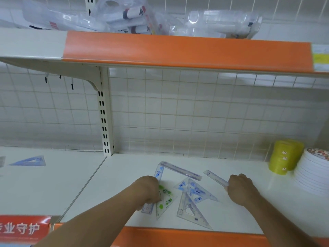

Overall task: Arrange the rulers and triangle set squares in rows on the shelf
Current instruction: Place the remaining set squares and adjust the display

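Head view: on the white shelf (240, 166), the left hand (148, 188) lies knuckles-up over the middle of a blue-printed ruler (159, 172), which runs from far to near and shows at both ends of the hand. The left hand's fingers are bent downward at the edge of a green set square (166, 199) just to its right. They are hidden beneath the hand, so I cannot tell whether they pinch anything.

The right hand (240, 189) has its fingers curled round the near end of a short clear ruler (215, 177), whose other end points far-left. Between the hands, a long ruler (182, 171) lies slanted at the far side, touching the far end of the blue-printed ruler. Nearer lie overlapping blue set squares (195, 190) and a clear set square (191, 212).

A lone blue set square (30, 161) lies on the neighbouring shelf at far left. At far right stand a yellow stack (284, 156) and a white stack (313, 175), side by side.
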Motion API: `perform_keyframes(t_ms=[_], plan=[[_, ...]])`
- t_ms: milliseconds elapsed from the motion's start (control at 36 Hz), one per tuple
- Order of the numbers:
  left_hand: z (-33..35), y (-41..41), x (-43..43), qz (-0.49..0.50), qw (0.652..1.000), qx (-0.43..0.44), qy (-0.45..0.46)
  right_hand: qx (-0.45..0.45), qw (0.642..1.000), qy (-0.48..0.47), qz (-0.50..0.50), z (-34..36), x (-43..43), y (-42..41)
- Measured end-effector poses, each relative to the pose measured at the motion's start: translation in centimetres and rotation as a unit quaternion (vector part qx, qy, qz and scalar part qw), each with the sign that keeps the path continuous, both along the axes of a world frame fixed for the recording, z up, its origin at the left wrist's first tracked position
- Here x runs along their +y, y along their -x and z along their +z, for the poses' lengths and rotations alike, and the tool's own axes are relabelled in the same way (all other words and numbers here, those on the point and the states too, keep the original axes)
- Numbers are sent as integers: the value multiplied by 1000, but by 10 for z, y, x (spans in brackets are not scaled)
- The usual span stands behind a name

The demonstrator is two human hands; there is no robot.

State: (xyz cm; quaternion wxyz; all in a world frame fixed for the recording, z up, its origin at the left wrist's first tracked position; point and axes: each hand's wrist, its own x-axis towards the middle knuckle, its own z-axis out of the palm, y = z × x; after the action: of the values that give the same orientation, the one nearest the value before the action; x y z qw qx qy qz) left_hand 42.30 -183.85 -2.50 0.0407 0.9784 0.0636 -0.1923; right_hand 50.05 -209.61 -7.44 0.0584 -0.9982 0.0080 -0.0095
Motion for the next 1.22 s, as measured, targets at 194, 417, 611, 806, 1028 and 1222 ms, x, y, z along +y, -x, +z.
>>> perform_keyframes(t_ms=[194, 417, 611, 806, 1028, 1222], plan=[[-5, -4, 0, 43, 999, -23, 15, -7, 1000, 2, -4, 0, 1, 3], [-12, -10, 3, 64, 997, -18, 37, -19, 1000, 8, -11, -2, 3, 2], [-18, -19, 13, 55, 993, -32, 99, -29, 999, 11, -10, -4, 2, 2], [-10, -17, 15, -92, 992, 22, 82, -35, 999, 16, -11, -4, 3, 3], [-19, -24, 12, -102, 994, 13, 39, -40, 999, 19, -13, -6, 2, 2], [-12, -24, 13, -127, 992, -25, -12, -39, 999, 24, -12, -6, 3, 1]])
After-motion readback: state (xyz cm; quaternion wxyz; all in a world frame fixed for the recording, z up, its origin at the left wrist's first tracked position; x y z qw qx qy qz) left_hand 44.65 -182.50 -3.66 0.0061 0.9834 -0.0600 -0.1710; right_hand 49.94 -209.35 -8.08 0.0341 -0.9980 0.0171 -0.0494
